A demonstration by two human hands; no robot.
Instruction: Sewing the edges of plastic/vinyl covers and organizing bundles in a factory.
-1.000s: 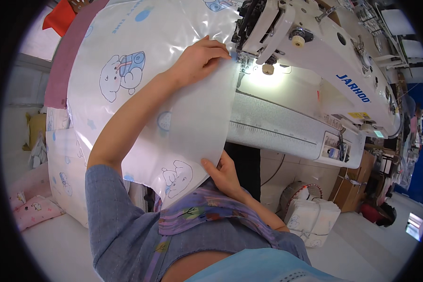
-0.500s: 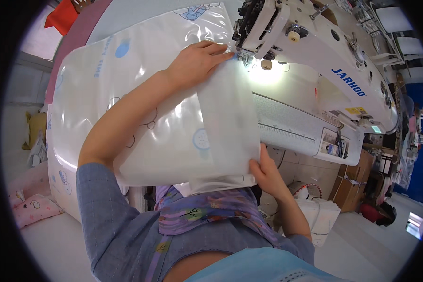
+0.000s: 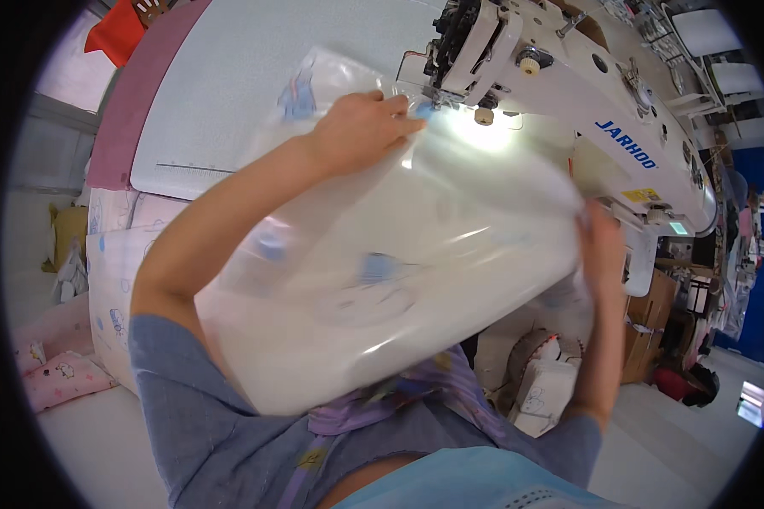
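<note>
A large, glossy, whitish plastic sheet (image 3: 450,237) with blue and line-drawn prints spreads from the sewing machine's lit needle area toward my lap. Its near edge curves in a loose fold, and parts of it are blurred. My left hand (image 3: 367,129) lies on the sheet just left of the presser foot (image 3: 435,102), fingers bent slightly and apart. On the far right side of the sheet, my right hand (image 3: 601,246) grips its edge, smeared by motion. The white sewing machine (image 3: 569,102) stands over the sheet's upper edge, its lamp shining by the needle.
The pale machine table (image 3: 204,110) with a ruler strip extends left, bordered by a mauve edge (image 3: 136,119). Printed fabric (image 3: 115,280) hangs at its near left side. Below my right arm are a white bundle (image 3: 543,394) and a cardboard box (image 3: 649,318).
The sheet has swung round at the needle, its near edge sweeping right and uncovering the table at left. My right hand has moved up and right with the edge; my left hand stays near the needle.
</note>
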